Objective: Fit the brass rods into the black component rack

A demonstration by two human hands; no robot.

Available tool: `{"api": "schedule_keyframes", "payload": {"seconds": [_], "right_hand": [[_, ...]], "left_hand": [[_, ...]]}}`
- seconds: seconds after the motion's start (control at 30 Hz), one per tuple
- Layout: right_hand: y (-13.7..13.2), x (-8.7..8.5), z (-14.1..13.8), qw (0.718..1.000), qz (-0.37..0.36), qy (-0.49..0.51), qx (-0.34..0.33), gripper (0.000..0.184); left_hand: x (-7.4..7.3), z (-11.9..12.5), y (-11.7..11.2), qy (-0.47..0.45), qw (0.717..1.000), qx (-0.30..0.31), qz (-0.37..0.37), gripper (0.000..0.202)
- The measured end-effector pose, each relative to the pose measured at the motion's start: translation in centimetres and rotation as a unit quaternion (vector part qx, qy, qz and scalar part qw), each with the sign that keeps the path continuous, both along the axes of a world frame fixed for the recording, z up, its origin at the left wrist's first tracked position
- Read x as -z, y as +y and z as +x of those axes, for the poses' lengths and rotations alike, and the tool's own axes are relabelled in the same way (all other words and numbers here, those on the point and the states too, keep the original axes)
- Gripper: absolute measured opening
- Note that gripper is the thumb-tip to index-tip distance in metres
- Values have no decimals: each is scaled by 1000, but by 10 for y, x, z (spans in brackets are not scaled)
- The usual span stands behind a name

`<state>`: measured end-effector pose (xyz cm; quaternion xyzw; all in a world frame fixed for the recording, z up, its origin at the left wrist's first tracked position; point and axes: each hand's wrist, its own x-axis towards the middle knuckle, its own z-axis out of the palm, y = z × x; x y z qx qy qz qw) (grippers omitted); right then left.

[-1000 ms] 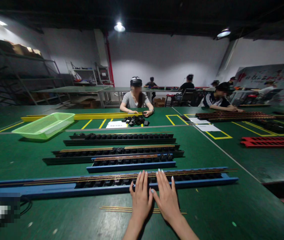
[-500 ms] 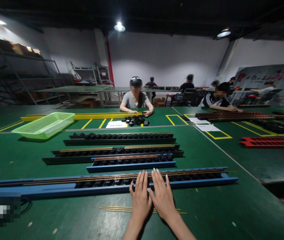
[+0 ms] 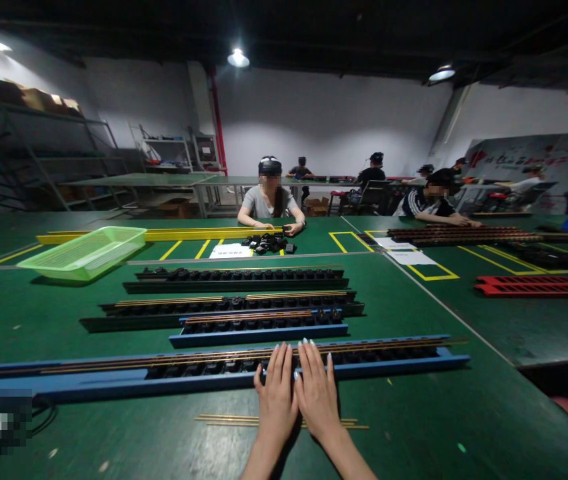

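Observation:
My left hand (image 3: 277,393) and my right hand (image 3: 317,390) lie flat side by side, fingertips resting on the brass rods (image 3: 204,361) of a long blue-railed rack (image 3: 89,385) with black blocks along it. Neither hand closes around anything. Just below my palms, loose brass rods (image 3: 277,421) lie on the green table (image 3: 414,413), partly hidden by my hands. Beyond my fingers are a shorter blue-railed rack (image 3: 259,335) and several black racks (image 3: 237,281).
A green plastic basket (image 3: 84,253) and a yellow rail (image 3: 204,235) lie far left. Across the table, a seated person (image 3: 269,200) has hands beside a pile of black parts (image 3: 267,243). A red rack (image 3: 539,287) lies right, on a neighbouring table.
My right hand has slid left along the rods toward my left hand, and the two now nearly touch. The whole view has tilted slightly with my head.

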<state>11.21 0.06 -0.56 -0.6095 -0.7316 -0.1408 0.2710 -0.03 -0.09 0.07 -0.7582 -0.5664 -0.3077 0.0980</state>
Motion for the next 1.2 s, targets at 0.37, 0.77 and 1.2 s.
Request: {"api": "schedule_keyframes", "payload": {"seconds": [0.37, 0.77, 1.2], "right_hand": [[1, 8, 1, 1000, -13, 1, 2, 58], [-1, 7, 2, 1000, -21, 20, -6, 60], [-1, 1, 0, 1000, -21, 15, -9, 60]], "left_hand": [[-28, -5, 2, 14, 999, 12, -30, 56], [-14, 4, 4, 28, 999, 7, -45, 56], [-17, -26, 12, 67, 997, 0, -32, 62]]}}
